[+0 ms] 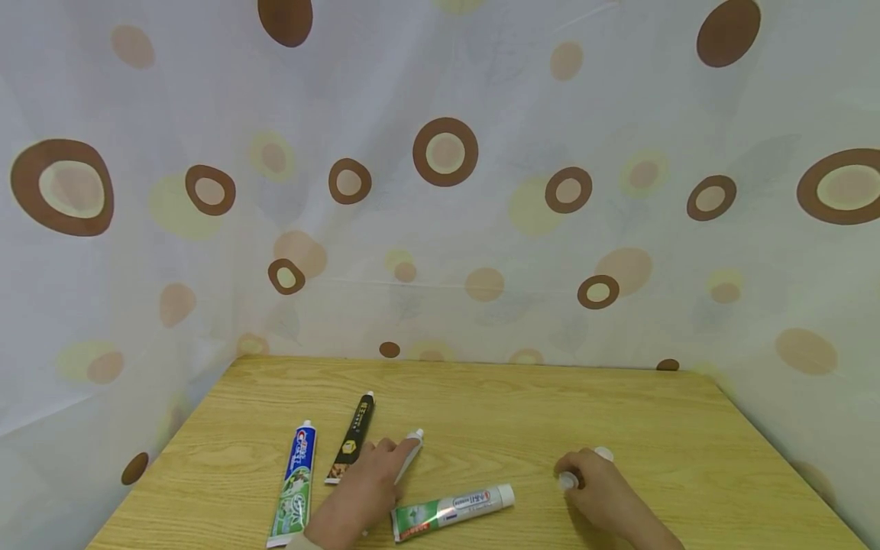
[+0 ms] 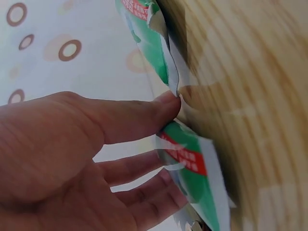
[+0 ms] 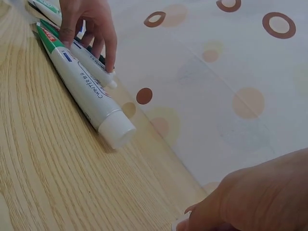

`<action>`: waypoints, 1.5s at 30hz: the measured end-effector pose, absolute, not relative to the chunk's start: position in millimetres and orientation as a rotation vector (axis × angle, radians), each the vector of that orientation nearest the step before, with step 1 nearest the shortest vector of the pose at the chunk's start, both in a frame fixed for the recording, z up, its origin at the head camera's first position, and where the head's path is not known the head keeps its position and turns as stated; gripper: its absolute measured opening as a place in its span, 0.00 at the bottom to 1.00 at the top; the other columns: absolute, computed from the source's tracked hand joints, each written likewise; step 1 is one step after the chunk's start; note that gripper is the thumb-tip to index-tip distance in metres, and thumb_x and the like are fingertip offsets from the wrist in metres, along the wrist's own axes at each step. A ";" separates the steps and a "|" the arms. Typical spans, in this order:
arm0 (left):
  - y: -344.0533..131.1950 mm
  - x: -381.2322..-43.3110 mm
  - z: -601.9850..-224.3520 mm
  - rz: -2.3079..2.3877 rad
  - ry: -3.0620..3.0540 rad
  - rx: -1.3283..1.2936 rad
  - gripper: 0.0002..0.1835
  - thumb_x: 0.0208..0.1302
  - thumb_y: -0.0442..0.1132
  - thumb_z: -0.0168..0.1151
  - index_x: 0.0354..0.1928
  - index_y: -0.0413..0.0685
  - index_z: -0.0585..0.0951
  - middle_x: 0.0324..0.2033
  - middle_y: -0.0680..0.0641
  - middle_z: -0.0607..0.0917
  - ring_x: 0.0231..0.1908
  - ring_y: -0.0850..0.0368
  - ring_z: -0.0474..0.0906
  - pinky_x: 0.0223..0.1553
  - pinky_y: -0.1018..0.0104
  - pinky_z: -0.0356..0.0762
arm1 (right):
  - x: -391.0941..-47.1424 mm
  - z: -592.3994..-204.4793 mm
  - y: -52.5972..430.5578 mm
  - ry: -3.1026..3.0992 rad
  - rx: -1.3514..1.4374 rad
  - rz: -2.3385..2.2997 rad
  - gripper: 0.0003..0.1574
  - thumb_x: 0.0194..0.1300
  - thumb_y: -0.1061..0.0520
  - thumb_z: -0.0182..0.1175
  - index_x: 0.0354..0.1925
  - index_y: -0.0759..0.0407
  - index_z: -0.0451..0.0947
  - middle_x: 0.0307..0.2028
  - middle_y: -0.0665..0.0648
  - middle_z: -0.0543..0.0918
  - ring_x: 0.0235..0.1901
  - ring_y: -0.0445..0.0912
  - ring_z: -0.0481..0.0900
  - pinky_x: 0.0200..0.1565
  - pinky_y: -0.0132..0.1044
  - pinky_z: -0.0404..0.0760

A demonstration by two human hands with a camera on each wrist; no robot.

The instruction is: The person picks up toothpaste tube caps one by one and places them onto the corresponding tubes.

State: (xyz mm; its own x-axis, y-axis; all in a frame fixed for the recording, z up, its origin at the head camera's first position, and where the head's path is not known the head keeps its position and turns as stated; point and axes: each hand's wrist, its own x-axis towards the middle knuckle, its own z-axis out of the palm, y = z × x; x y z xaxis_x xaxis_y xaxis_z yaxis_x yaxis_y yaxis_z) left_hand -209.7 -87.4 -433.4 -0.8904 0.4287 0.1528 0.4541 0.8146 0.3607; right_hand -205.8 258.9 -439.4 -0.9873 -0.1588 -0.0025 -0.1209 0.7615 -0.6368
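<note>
Toothpaste tube (image 1: 410,461), white and green, lies left of centre on the table (image 1: 522,412), gripped by the left hand (image 1: 370,483). A similar tube (image 1: 455,511) lies just right and nearer; a black tube (image 1: 355,435) and a blue-and-green tube (image 1: 296,483) lie to the left. At right, the right hand (image 1: 596,487) curls round a whitish object (image 1: 567,480), mostly hidden.

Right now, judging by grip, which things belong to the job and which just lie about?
Likely in the job:
half-hidden tube under the left hand
white-ended item in the right hand

Likely just lying about:
black tube
blue-green tube
crosswise tube, near the left hand
</note>
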 end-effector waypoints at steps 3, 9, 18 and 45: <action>-87.6 -210.7 -433.1 -0.622 -2.933 -0.708 0.35 0.54 0.27 0.68 0.66 0.52 0.71 0.45 0.41 0.82 0.43 0.46 0.75 0.39 0.51 0.82 | -205.8 -438.7 259.4 2.877 -0.230 -1.054 0.16 0.54 0.74 0.62 0.43 0.65 0.82 0.38 0.57 0.79 0.39 0.46 0.77 0.39 0.40 0.82; -88.0 -213.7 -433.2 -0.679 -2.952 -0.707 0.35 0.54 0.26 0.66 0.66 0.51 0.72 0.42 0.42 0.81 0.40 0.49 0.74 0.36 0.54 0.80 | -204.9 -436.8 259.0 2.861 -0.229 -1.069 0.16 0.56 0.73 0.62 0.44 0.66 0.82 0.39 0.57 0.79 0.40 0.46 0.77 0.39 0.40 0.82; -89.2 -215.1 -434.5 -0.721 -2.957 -0.726 0.32 0.56 0.29 0.66 0.65 0.49 0.73 0.41 0.42 0.80 0.39 0.50 0.73 0.33 0.56 0.79 | -203.1 -436.0 260.2 2.853 -0.261 -1.077 0.14 0.58 0.72 0.63 0.44 0.66 0.81 0.40 0.57 0.79 0.40 0.47 0.78 0.39 0.40 0.82; -82.0 -220.5 -419.8 -0.898 -2.825 -0.760 0.26 0.65 0.32 0.60 0.66 0.47 0.73 0.47 0.42 0.84 0.41 0.54 0.80 0.39 0.59 0.82 | -203.5 -434.6 264.3 2.837 -0.289 -1.111 0.13 0.61 0.70 0.61 0.46 0.66 0.79 0.43 0.58 0.85 0.41 0.48 0.80 0.39 0.38 0.83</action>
